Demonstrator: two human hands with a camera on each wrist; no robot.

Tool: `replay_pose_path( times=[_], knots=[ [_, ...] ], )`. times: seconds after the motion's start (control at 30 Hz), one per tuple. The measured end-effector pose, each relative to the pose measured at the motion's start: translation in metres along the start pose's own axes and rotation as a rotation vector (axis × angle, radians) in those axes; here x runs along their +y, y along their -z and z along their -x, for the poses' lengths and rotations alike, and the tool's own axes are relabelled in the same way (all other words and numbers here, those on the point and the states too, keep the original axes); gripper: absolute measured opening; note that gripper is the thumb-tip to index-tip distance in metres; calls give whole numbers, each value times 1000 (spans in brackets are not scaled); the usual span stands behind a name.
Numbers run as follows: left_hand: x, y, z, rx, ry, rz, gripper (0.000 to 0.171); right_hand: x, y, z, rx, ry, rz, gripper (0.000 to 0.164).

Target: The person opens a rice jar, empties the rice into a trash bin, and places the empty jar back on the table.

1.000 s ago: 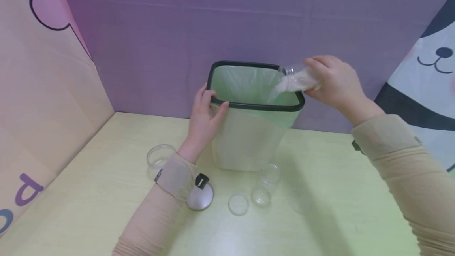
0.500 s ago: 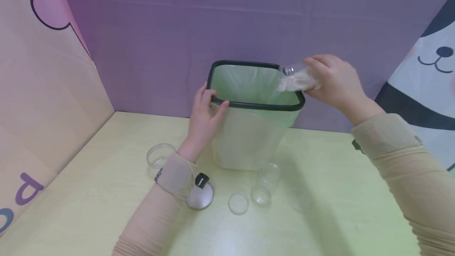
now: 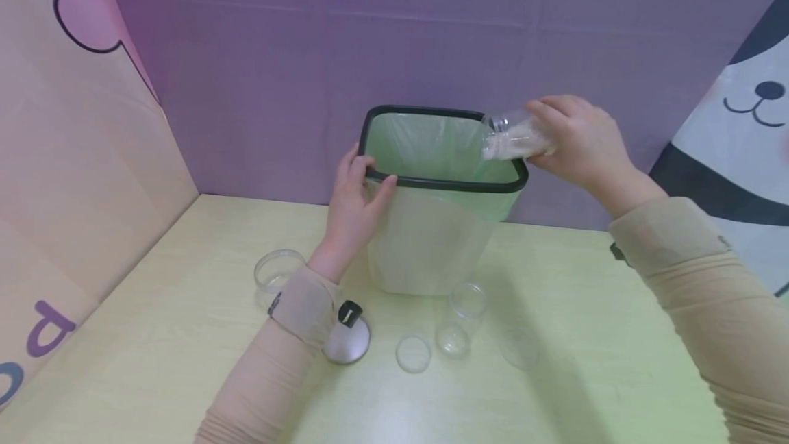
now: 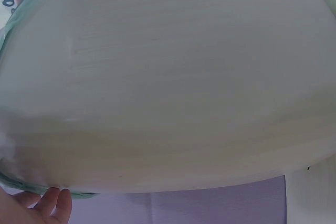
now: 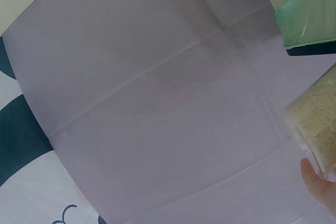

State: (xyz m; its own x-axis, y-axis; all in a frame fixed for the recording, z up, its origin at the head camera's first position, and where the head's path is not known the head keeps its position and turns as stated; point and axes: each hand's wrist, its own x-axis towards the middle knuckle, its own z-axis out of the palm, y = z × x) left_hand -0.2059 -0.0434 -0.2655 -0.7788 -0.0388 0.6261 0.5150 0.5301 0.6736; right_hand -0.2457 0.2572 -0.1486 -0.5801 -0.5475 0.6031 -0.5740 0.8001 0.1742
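A white trash bin (image 3: 425,245) with a black rim and a pale green liner stands on the table. My left hand (image 3: 354,207) grips the rim at its near left corner; its fingertips (image 4: 63,203) also show in the left wrist view. In my right hand (image 3: 582,142) is a clear jar (image 3: 518,139), tipped with its mouth over the right side of the bin. White grains that look like rice (image 5: 320,108) lie inside along its lower side. A faint trickle of them seems to fall from the mouth. The bottom of the bin is hidden.
In front of the bin are a clear upright cup (image 3: 468,303), a clear round lid (image 3: 414,353) and a faint clear disc (image 3: 520,348). A silvery round lid (image 3: 349,344) and a shallow clear dish (image 3: 271,284) lie near my left forearm. A purple backdrop (image 3: 431,26) rises behind.
The stream of grains from the jar has thinned to a faint trickle, and less is left in the jar's neck. Both hands and the bin have stayed in place.
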Motion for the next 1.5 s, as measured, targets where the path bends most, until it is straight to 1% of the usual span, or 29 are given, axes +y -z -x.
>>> replay_pose_path(
  times=[0.37,0.83,1.1,1.27,1.3,1.37,1.5],
  knots=[
    [1,0,0,-1,24,12,36,1,-2,0,35,36,-1,65],
    [0,0,0,1,9,3,34,3,-5,-1,67,84,4,64],
    [-1,-1,-1,4,14,6,35,2,-5,-1,72,88,-1,63],
    [-2,0,-1,3,5,8,35,2,-6,-1,81,89,-1,63],
    [-2,0,0,2,2,9,36,2,-6,-1,84,93,-1,63],
    [-2,0,0,1,-4,9,45,3,-6,-1,93,105,-1,63],
    [-4,-1,0,3,-9,10,73,3,-7,-2,105,119,-2,63]
  ],
)
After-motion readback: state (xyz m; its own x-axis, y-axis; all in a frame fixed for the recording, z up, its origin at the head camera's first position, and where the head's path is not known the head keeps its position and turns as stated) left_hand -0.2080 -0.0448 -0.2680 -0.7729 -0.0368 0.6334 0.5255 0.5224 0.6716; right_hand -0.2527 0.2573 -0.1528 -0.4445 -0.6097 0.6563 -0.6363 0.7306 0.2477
